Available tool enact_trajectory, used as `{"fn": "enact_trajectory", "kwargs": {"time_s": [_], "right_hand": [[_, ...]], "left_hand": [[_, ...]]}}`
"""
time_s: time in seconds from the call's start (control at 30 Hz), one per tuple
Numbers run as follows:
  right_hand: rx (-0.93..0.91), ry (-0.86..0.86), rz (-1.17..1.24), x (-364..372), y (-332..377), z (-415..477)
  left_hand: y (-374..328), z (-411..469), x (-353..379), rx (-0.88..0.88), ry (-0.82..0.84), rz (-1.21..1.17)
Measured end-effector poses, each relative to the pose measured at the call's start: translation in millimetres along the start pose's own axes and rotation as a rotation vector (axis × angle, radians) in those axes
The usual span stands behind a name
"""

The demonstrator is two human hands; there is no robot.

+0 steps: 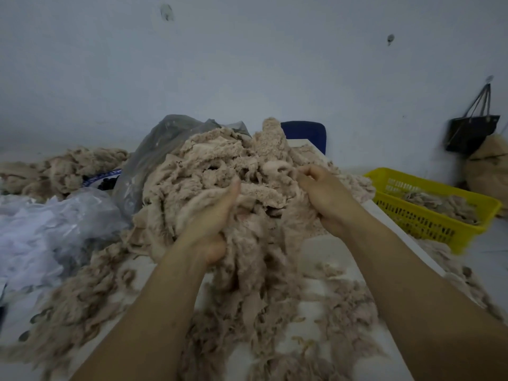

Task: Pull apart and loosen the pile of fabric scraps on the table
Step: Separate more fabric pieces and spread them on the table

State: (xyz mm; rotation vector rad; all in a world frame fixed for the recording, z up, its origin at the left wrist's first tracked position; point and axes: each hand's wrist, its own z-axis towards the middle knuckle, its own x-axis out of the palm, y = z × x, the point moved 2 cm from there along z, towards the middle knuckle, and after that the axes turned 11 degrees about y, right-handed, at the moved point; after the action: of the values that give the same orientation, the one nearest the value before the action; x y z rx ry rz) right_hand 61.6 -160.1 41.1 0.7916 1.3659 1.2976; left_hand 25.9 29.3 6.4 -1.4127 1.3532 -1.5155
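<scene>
Scrap pile [217, 163], lengthwise away, peak up.

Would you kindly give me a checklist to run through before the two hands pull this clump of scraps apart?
1. Left hand grips a clump of the pile of fabric scraps: ok.
2. Right hand grips scraps further right: ok.
3. Scraps span between the hands, ready to pull apart: ok.
4. Bare table in front for loosened scraps: ok, patches only.
5. Scraps kept off the table's right edge by the yellow basket: not ok, some lie at the edge.
6. Foreign objects inside the pile: cannot tell.
</scene>
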Motion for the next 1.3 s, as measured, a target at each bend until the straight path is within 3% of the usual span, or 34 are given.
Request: {"fn": "enact_trajectory", "kwargs": {"time_s": [0.13,0.27,0.43,0.57,0.7,0.8,0.93,1.0,1.07,1.17,1.23,1.3], "right_hand": [[-0.083,0.071,0.041,27,9,-2],[-0.115,0.186,0.027,34,14,-7],[-0.122,0.126,-0.01,29,-5,-19],[-0.076,0.244,-0.195,48,-39,-30],[-0.045,0.11,-0.467,37,-68,-31],[-0.029,0.086,-0.554,15,-85,-31],[0.139,-0.047,-0.592,-28,-110,-33],[0.216,0.073,-0.62,-34,-114,-29],[0.244,0.194,-0.672,-26,-107,-20],[0.101,0.138,-0.933,-8,-98,6],[0.055,0.097,-1.062,5,-101,14],[0.095,0.111,-1.215,16,-114,15]], "left_hand": [[19,1,31,-0.117,0.2,0.051],[18,4,38,-0.017,0.246,-0.019],[9,7,29,0.078,0.125,-0.21],[4,18,21,0.106,0.016,-0.517],[-9,16,3,0.251,-0.059,-0.732],[-24,10,-17,0.348,-0.131,-0.813],[-45,-6,-53,0.482,-0.295,-0.855],[-49,-9,-61,0.458,-0.277,-0.825],[-36,-6,-57,0.325,-0.304,-0.566],[-17,1,-41,0.14,-0.394,-0.259],[-7,10,-37,-0.012,-0.261,-0.419],[-4,14,-36,-0.028,-0.097,-0.656]]}}
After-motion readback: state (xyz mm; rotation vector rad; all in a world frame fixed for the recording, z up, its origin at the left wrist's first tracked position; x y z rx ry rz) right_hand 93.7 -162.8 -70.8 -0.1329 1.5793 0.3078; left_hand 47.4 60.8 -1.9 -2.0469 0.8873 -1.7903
